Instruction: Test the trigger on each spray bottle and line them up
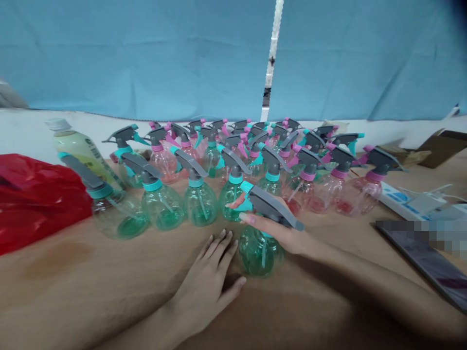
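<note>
My right hand (280, 231) is closed around the neck of a green spray bottle (260, 255) with a grey and turquoise trigger head. That bottle is upright, its nozzle pointing left. Just left of it, my left hand (213, 274) lies palm down with fingers spread, holding nothing. Beyond my hands stands a front row of green spray bottles, among them one with a turquoise collar (200, 204) and one at the far left (122, 216). Pink spray bottles (359, 194) stand at the row's right end. Several more pink and green ones crowd behind, partly hidden.
A red plastic bag (40, 204) and a drink bottle with a white cap (82, 150) are at the left. At the right are a dark flat device (419, 257), a white power strip (401, 201) and a cardboard box (443, 146). Blue sheeting (146, 58) covers the wall behind.
</note>
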`<state>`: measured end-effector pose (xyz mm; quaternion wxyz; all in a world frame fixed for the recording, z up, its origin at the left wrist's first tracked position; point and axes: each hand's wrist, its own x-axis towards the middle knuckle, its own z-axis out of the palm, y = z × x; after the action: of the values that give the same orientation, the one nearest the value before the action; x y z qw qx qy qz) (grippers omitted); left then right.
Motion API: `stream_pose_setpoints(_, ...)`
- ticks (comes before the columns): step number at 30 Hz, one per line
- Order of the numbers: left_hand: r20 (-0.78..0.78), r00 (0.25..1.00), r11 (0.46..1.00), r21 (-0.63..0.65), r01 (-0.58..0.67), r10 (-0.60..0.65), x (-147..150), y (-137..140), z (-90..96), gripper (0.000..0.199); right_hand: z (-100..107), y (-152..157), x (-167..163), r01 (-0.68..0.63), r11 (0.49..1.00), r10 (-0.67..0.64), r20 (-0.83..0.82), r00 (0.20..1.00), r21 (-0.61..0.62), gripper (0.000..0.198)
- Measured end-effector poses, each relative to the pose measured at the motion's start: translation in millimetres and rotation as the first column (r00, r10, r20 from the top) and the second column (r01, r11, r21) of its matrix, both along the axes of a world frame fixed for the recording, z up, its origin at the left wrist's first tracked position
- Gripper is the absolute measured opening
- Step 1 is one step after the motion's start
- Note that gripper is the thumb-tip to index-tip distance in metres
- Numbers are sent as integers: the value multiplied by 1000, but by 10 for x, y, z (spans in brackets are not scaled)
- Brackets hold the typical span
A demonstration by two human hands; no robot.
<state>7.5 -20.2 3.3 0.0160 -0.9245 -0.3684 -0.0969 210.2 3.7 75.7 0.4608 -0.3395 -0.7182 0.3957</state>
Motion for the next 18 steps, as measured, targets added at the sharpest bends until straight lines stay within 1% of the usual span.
stream_pose_setpoints(9, 18, 1000, 1000, -24, 8, -8, 11, 0, 10, 59, -33, 11, -8, 2, 1000, -2, -18, 1000, -1, 18)
stream_pose_setpoints(18, 5, 1000, 1000, -21, 0, 0, 13, -8, 41, 59, -20, 4, -18, 5, 1000, -4, -23, 1000, 19, 15)
